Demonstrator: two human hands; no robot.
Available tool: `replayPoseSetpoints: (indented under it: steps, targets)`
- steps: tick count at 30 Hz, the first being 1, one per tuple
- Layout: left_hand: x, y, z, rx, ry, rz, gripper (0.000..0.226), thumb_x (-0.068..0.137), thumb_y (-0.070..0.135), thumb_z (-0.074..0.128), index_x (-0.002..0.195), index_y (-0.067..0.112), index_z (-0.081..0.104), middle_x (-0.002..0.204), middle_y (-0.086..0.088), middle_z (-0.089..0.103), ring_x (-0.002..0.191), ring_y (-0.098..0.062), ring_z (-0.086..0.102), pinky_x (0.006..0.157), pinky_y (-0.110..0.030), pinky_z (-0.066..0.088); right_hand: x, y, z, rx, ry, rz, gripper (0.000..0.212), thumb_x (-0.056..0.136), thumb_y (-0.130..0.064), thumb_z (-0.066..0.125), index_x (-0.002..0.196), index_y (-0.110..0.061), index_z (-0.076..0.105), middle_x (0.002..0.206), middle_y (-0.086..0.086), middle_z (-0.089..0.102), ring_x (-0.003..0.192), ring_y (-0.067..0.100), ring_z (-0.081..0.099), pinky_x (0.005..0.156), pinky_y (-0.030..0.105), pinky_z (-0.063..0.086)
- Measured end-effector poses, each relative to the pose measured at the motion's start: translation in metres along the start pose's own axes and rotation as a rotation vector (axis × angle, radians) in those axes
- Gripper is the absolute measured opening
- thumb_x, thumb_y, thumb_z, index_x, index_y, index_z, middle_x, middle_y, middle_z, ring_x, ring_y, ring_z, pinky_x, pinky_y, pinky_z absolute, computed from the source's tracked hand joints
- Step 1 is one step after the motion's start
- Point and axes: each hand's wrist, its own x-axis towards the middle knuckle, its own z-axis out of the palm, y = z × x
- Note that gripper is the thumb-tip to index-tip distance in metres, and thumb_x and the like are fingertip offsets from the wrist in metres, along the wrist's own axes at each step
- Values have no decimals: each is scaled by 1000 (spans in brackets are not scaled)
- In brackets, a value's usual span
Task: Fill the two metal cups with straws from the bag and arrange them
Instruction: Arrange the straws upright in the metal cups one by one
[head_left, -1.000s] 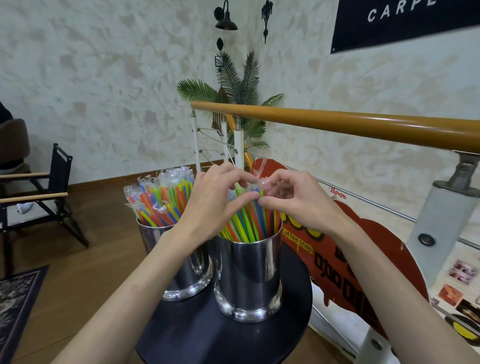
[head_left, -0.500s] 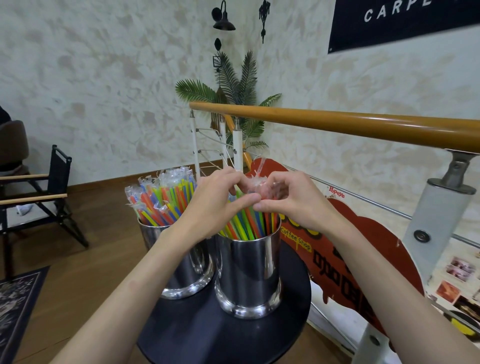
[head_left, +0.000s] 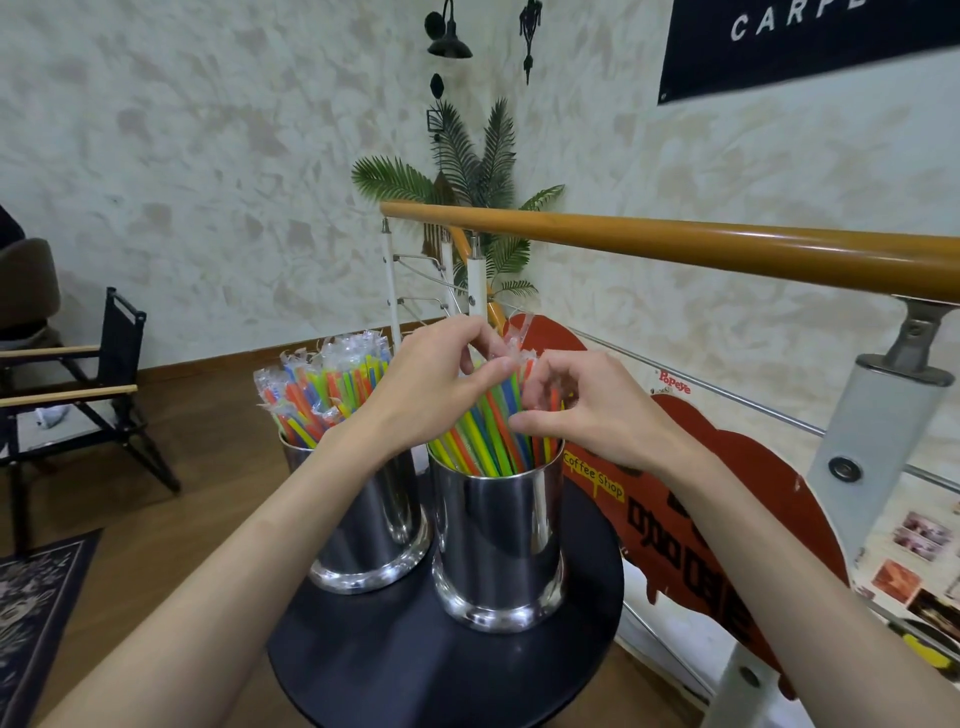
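Two polished metal cups stand side by side on a round black table (head_left: 415, 670), beside a wooden handrail (head_left: 727, 247). The left cup (head_left: 363, 525) is packed with wrapped coloured straws (head_left: 322, 384) whose clear wrapper ends splay above the rim. The right cup (head_left: 501, 545) holds a looser bundle of straws (head_left: 483, 441), leaning toward the person's right.

Both hands work at the top of this right-hand bundle. The left hand (head_left: 431, 395) curls its thumb and fingers around the straw tops; the right hand (head_left: 582, 410) pinches a few straws and wrapper tips (head_left: 519, 338) between thumb and fingertips. Each grip is closed on straws, not on a cup.

Compared with a second ago, the hands sit slightly higher and closer together, and the wrapper tips now stand up above the fingers, suggesting that the bundle is being gathered and evened. No bag is in view. Filling thus appears complete; what remains is probably arranging the right cup's straws to match the left.
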Motion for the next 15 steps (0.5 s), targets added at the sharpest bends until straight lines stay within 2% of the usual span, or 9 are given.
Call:
replayPoseSetpoints:
  steps: [2, 5, 7, 9, 11, 13, 15]
  targets:
    - [1, 1, 1, -5, 12, -3, 10, 93, 37, 67, 88, 29, 64, 86, 10, 66, 76, -16, 59, 76, -46, 52, -1, -4, -1, -13, -46, 6, 26, 74, -45, 87, 81, -26, 71, 81, -7, 63, 73, 12, 57, 65, 27, 47]
    - [1, 1, 2, -9, 10, -8, 11, 94, 35, 67, 91, 25, 66, 84, 8, 68, 73, -18, 60, 74, -47, 52, -2, -8, -2, 37, -96, 40, 43, 73, -68, 74, 84, -27, 73, 82, -15, 60, 75, 2, 54, 71, 23, 44]
    - [1, 1, 2, -17, 1, -7, 11, 95, 35, 66, 93, 24, 66, 85, 8, 67, 72, -21, 60, 73, -48, 52, -2, -11, -3, 78, -118, 57, 55, 79, -76, 59, 86, -23, 75, 86, -9, 62, 78, 5, 56, 76, 29, 48]
    - [0, 1, 2, -14, -5, 2, 12, 95, 36, 64, 93, 24, 65, 86, 8, 67, 72, -21, 59, 73, -47, 52, -4, -14, -5, 177, -137, 84, 58, 88, -72, 43, 94, -25, 78, 91, -8, 68, 86, 6, 62, 78, 32, 56]
    - [0, 1, 1, -19, -5, 5, 13, 95, 38, 63, 92, 25, 63, 85, 7, 65, 72, -21, 59, 73, -46, 52, -5, -15, -7, 301, -144, 112, 55, 95, -60, 33, 99, -27, 77, 95, -13, 73, 89, 7, 66, 76, 32, 58]
    - [0, 0, 1, -33, -6, 6, 15, 94, 42, 62, 91, 27, 62, 83, 7, 64, 71, -22, 59, 71, -46, 52, -4, -13, -9, 379, -143, 127, 58, 96, -47, 30, 101, -13, 77, 102, -9, 74, 89, 10, 69, 75, 33, 58]
    - [-1, 0, 0, -40, -6, 2, 16, 93, 46, 60, 89, 30, 60, 84, 6, 64, 72, -22, 59, 71, -46, 52, -3, -10, -9, 389, -158, 135, 51, 98, -36, 33, 103, -8, 75, 114, -3, 72, 94, 14, 72, 74, 34, 60]
